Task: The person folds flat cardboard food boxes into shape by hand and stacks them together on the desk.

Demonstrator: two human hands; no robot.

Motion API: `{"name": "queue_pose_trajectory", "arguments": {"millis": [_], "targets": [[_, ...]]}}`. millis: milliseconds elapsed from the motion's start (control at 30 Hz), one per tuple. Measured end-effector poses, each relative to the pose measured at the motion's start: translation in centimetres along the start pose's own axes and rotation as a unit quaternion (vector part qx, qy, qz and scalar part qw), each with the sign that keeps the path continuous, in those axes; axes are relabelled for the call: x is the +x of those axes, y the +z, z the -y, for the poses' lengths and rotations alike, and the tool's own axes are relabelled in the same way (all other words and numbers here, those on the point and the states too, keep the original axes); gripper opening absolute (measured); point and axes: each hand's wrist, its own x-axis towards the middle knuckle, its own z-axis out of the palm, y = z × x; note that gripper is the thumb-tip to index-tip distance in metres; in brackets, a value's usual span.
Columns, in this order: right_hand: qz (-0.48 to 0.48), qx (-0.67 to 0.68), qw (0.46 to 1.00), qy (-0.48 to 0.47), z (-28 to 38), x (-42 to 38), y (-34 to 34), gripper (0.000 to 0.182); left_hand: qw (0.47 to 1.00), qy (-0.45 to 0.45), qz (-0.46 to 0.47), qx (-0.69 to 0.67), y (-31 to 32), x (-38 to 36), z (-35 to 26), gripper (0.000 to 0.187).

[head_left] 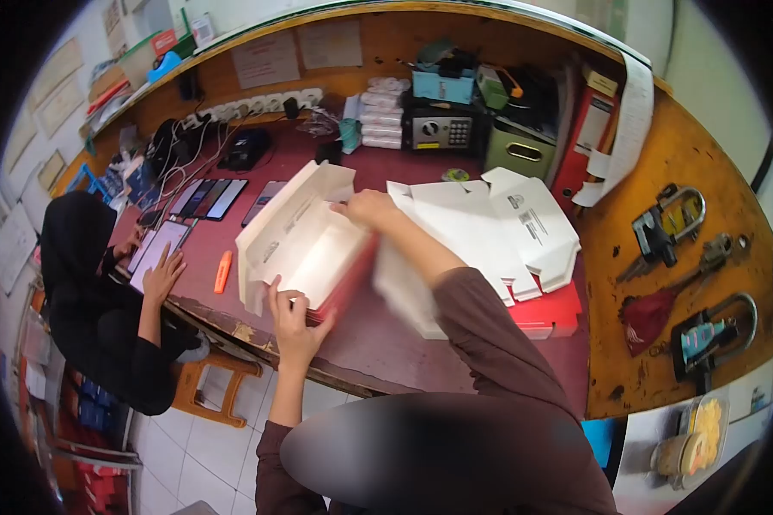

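Both ends of the carton (320, 262) are covered: left hand (295, 324) near, right hand (362, 209) far. Carton sits on the maroon desk (352, 356), white inside, red outside, wide lid panel (275, 236) raised on its left side. Left thumb is at the red side wall, fingers at the near end panel; reads as clamped round that corner. Right fingers curl at the far edge, forearm reaching across; cannot tell if they pinch board or only press it. Red wall is smeared by motion

Main risk: end walls look loose, so a corner could spring open if either hand lets go before it is seated. Pushing harder at one end than the other could skew or crease the board

Just right, flat white blanks (481, 227) lie spread under the right forearm, a red piece (550, 320) beneath. A blurred white panel there, owner unclear. Low sleeve (498, 335) could snag and drag them

Just left, an orange highlighter (223, 272); a leftward shove of the carton could roll it. Further left, a seated co-worker (103, 300) handles a lit screen (159, 249). Beyond, phones (210, 199) lie near the lid panel; swinging the lid wide could clip them. Safe (442, 129) at the back, well apart, low concern
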Motion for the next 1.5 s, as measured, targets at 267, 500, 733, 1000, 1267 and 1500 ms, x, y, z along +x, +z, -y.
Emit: {"name": "queue_pose_trajectory", "arguments": {"millis": [267,500,733,1000,1267,1500], "targets": [[-0.341,0.391,0.852,-0.076,-4.9,-14.0,0.4,0.038,0.995,0.001,-0.076,-0.066,-0.9,4.1,-12.8,0.046],[-0.391,0.462,0.793,0.066,-10.6,-29.6,4.4,0.029,0.909,0.074,0.386,-0.141,6.6,12.9,-21.3,0.036],[-0.258,0.488,0.83,0.082,-9.7,-33.2,6.5,0.029,0.908,0.04,0.347,-0.231,6.5,16.5,-19.5,0.022],[-0.118,0.842,0.525,-0.039,-4.6,-33.0,6.0,0.028,0.756,-0.185,0.005,-0.628,-1.0,10.6,-22.8,0.03],[-0.443,0.737,0.51,-0.022,-5.4,-37.8,2.4,0.017,0.819,-0.099,0.035,-0.564,-1.6,5.8,-23.2,0.042],[-0.574,0.737,0.356,-0.023,0.6,-36.0,2.4,0.017,0.752,-0.06,-0.021,-0.656,-0.6,2.5,-28.4,0.051]]}}
